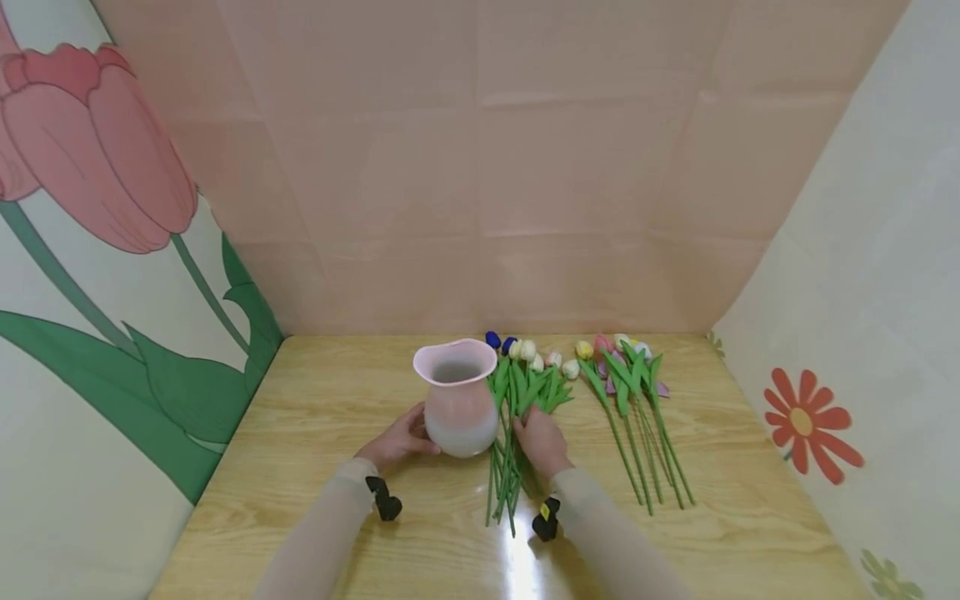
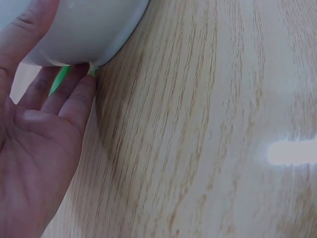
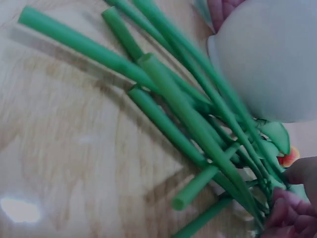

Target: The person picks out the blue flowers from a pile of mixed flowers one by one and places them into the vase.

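Observation:
A pink-and-white vase (image 1: 461,417) with a wavy flared rim stands near the middle of the table, its mouth facing up. My left hand (image 1: 398,439) holds it low on its left side. In the left wrist view the thumb lies against the vase wall (image 2: 94,29) and the fingertips are at its bottom edge. Just right of the vase, my right hand (image 1: 543,442) grips a bunch of artificial tulips (image 1: 517,392) around the stems below the leaves. Their blue, white and pale pink heads point away from me. Loose green stem ends (image 3: 173,99) fan out in the right wrist view.
A second group of artificial tulips (image 1: 633,400), with yellow, pink, white and purple heads, lies farther right on the wooden table (image 1: 300,392). A pink backdrop (image 1: 480,167) rises behind the table, with flower-printed sheets on both sides.

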`<state>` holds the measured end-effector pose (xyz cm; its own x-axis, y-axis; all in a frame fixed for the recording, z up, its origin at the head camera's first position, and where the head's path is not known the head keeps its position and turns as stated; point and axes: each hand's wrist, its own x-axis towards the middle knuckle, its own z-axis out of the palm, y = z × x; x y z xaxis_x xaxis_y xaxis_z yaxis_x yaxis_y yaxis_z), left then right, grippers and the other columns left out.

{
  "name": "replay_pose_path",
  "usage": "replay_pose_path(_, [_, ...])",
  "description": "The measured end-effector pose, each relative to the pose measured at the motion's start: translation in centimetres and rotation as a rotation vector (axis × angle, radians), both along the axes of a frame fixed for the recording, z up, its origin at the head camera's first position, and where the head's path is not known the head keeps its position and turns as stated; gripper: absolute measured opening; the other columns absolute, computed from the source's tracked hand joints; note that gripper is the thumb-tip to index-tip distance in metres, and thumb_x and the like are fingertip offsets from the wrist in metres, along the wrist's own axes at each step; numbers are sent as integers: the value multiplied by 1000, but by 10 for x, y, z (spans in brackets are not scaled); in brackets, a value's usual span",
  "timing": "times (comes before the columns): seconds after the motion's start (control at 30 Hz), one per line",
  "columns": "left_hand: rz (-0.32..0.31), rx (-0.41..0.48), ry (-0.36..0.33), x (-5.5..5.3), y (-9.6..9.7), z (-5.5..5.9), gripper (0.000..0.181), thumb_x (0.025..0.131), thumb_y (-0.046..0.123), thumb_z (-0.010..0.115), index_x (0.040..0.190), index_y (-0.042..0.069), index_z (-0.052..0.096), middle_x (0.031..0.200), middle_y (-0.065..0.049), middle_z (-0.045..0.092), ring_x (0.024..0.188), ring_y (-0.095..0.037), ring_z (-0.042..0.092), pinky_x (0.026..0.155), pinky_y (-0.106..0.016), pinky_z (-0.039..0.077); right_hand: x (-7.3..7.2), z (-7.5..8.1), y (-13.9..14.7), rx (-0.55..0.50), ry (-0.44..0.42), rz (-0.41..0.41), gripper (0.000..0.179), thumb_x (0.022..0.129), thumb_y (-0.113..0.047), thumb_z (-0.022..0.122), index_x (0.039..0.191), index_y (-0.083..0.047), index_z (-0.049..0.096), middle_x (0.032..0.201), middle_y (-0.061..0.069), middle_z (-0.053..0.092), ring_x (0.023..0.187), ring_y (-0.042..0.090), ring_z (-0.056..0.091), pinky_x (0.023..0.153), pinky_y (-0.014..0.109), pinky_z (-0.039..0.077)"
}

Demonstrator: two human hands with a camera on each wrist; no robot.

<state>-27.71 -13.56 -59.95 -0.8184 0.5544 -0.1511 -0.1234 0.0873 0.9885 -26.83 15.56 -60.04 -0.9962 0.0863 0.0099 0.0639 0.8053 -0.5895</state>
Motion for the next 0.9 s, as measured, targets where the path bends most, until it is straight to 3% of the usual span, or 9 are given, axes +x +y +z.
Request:
replay_pose_path(0.23, [2, -3, 7, 1, -1, 2, 88, 80, 5, 77, 151, 25, 29, 159, -4, 27, 144, -32, 27, 115, -51, 28, -4, 19, -3, -198, 170, 11, 16, 95, -15, 59, 91, -6, 47, 75, 5, 53, 67, 18, 51, 57, 28, 41])
replay_pose_path(0.43, [-2, -5, -3, 0, -1, 1, 89, 80, 6, 78, 151, 27, 30, 159, -3, 28, 144, -31, 29, 114, -49, 29, -5, 49, -4, -214, 352, 39, 12, 94, -12, 62, 96, -5, 52, 77, 7, 61, 65, 17, 57, 51, 25, 44])
replay_pose_path(0.57, [-8, -4, 7, 0, -2, 1, 89, 80, 7, 78, 151, 26, 29, 159, -4, 27, 144, -32, 29, 114, -49, 29, -5, 69, 4, -149, 468, 59, 19, 95, -16, 61, 107, -4, 53, 75, 6, 61, 54, 13, 53, 43, 24, 41])
replay_pose_path(0.73, [-15, -7, 22, 0, -2, 1, 90, 80, 8, 78, 152, 26, 27, 160, -4, 25, 144, -33, 27, 114, -51, 28, -5, 91, 23, -25, 595, 29, 34, 97, -24, 58, 125, -6, 54, 75, -1, 59, 42, 5, 39, 37, 23, 33])
replay_pose_path(0.9, [-11, -2, 16, 0, -2, 0, 91, 80, 7, 78, 152, 27, 27, 160, -3, 24, 145, -33, 26, 114, -49, 30, -9, 113, 47, 82, 770, -24, 34, 95, -25, 62, 125, -10, 60, 74, 2, 65, 38, 9, 35, 36, 25, 28])
